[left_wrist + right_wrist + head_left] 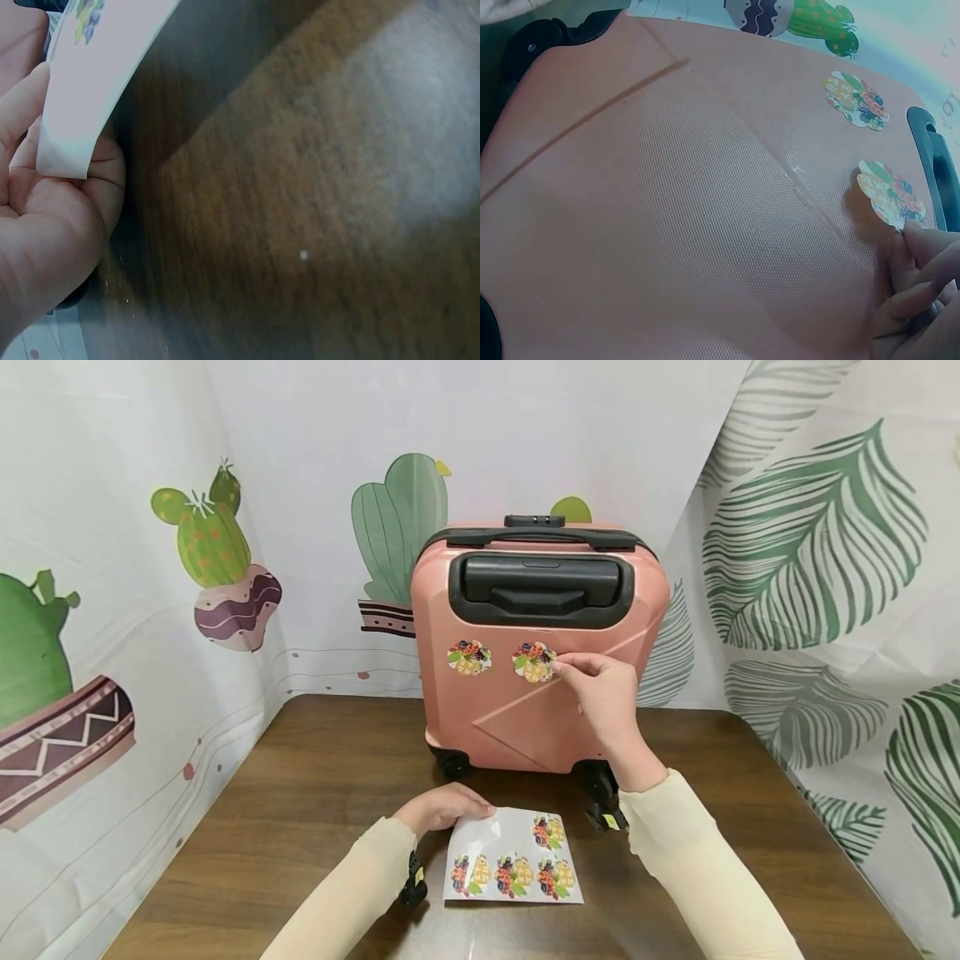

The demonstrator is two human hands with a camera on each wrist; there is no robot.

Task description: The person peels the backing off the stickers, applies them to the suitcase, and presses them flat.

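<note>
My right hand (603, 697) pinches the edge of a round fruit-print sticker (533, 662) between thumb and fingertip, up against the face of a pink suitcase (517, 718). In the right wrist view this sticker (889, 191) casts a shadow on the shell. Another fruit sticker (469, 658) lies flat on the case to its left. Down at the table, my left hand (444, 807) holds a white sticker sheet (491, 833) by its upper left corner, thumb on top and fingers beneath. Several fruit stickers remain on the sheet.
Upright on a brown wooden table (322, 777), the suitcase has black wheels (453, 765) and a recessed black handle (540, 585). Behind it hang white curtains printed with cacti (213, 547) and leaves (817, 552). Black wrist devices (414, 881) show beside the sleeves.
</note>
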